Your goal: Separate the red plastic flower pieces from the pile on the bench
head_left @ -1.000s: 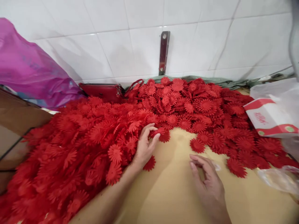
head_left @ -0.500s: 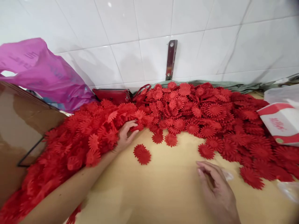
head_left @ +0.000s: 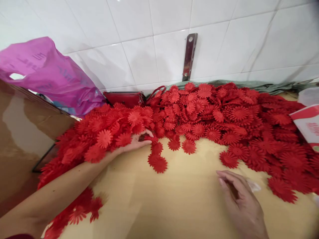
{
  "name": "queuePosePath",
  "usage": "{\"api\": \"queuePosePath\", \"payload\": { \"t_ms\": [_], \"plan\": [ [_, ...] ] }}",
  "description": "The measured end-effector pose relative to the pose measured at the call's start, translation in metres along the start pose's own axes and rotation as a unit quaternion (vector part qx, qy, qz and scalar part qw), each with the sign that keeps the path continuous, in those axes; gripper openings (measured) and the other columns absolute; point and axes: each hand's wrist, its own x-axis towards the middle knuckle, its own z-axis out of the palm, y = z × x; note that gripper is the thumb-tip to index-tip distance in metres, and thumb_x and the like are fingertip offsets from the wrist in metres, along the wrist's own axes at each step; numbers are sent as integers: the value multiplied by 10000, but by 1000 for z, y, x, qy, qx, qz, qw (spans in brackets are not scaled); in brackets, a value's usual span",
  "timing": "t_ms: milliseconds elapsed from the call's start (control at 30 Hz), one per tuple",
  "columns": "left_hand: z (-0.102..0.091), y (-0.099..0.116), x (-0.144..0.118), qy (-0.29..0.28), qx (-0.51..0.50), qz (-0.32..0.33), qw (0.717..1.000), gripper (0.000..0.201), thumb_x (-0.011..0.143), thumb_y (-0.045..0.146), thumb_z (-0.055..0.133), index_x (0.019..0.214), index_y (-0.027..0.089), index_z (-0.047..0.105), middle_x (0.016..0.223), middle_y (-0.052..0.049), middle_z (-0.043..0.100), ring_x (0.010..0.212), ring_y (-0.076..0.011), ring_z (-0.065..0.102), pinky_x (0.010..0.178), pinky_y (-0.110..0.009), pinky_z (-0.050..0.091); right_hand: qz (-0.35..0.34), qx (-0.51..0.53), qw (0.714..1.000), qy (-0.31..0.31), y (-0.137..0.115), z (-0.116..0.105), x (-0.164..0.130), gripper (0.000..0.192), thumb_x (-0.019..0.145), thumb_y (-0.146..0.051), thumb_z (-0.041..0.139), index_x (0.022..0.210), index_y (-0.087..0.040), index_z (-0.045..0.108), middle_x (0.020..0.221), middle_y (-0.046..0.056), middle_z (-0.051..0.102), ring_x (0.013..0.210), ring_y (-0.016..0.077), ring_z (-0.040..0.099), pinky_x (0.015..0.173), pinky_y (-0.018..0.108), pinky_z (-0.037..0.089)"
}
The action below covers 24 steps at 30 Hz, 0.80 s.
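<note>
Left hand has slid further left along the front edge of the red flower pile since a second ago; fingers now flat, half buried among the flowers, pinching nothing I can see. Two loose flowers lie on the table just in front of the pile. Looks like pulling blooms out. Right hand hasn't moved: loosely curled, touching clear plastic, grip unclear.

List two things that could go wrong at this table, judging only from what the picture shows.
The left hand digs into the heaped red flowers; the pile could slide and scatter more strays. Flowers by the forearm lie near the table edge and might drop off.
</note>
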Motion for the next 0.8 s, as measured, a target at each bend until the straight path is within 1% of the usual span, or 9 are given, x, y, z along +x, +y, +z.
{"api": "queuePosePath", "payload": {
  "t_ms": [133,200,300,433,500,567,633,700,800],
  "plan": [
    [-4,34,5,-37,-100,-51,993,430,973,569,489,1098,225,714,1000,-133,772,937,-268,757,775,-400,626,8,7,1000,-5,-1,-1,0,193,954,-353,584,1048,-236,705,1049,63,700,994,220,658,906,371,521],
    [-8,51,10,-33,-228,-107,967,487,1017,542,382,1143,202,707,1170,-175,749,1108,-298,728,895,-461,619,8,8,1000,-7,-1,-2,0,191,955,-355,585,1045,-238,706,1049,63,700,991,218,657,912,374,520],
    [-14,72,20,38,-416,-163,894,459,1045,460,351,1170,175,688,1401,-154,645,1313,-270,618,1043,-437,570,16,7,1000,-14,-2,-3,-1,188,959,-358,585,1053,-242,701,1066,59,698,1008,214,652,926,373,515],
    [-19,101,39,195,-526,-157,813,354,1067,364,381,1126,135,643,1323,-129,686,1298,-194,629,1054,-327,562,18,13,999,-27,-2,-3,-1,183,968,-355,579,1058,-245,694,1073,56,694,1020,210,651,908,359,526],
    [-18,120,52,252,-554,-137,781,347,1086,303,330,1090,113,620,1234,-115,712,1272,-162,643,1028,-294,571,12,15,999,-35,-2,-2,0,180,973,-349,571,1057,-247,694,1068,54,696,1016,209,655,905,359,530],
    [-10,144,67,269,-560,-111,775,339,1094,266,305,1062,107,602,1212,-106,706,1285,-164,632,1029,-292,567,2,9,999,-44,-2,-1,2,178,970,-347,572,1051,-251,699,1062,53,701,1011,214,664,904,365,532],
    [7,171,80,252,-559,-107,783,339,1092,244,288,1078,103,596,1195,-100,700,1287,-209,632,1025,-358,576,-10,-2,999,-49,-2,-1,3,183,961,-355,576,1036,-254,709,1047,55,712,996,225,676,896,378,536],
    [38,197,84,192,-586,-121,778,351,1091,269,277,1120,120,593,1209,-91,694,1278,-253,639,1021,-444,577,-9,1,999,-50,0,0,4,193,948,-373,582,1022,-257,718,1043,62,719,981,239,690,882,397,547],
    [117,223,68,40,-660,-200,723,333,1059,394,357,1114,175,602,1330,-119,660,1265,-263,650,1090,-454,521,10,25,999,-40,4,-2,2,223,914,-443,618,983,-265,732,1038,72,726,971,273,701,851,438,575]
  ]
}}
